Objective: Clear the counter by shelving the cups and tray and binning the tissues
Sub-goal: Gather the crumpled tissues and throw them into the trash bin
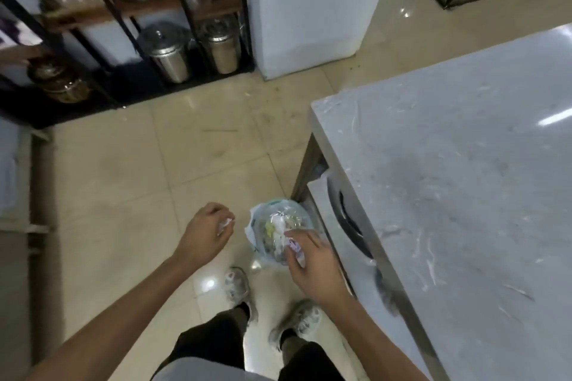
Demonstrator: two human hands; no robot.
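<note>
Filling the right side, the grey table carries nothing visible. Beside its corner, on the floor, sits a plastic-lined bin holding crumpled waste. Just above it, the right hand pinches a patterned tissue. The left hand grips a white tissue, left of the bin.

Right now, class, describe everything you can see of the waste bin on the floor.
The waste bin is small and round, lined with a thin, pale, translucent plastic bag whose edge folds over its rim. It stands upright on the beige tiled floor, close against the steel counter. Its mouth is open, with no lid visible, and it holds crumpled white tissues and other scraps. The right hand, holding a tissue, hovers over it and hides its near side; the left hand holds another tissue beside it.
</note>
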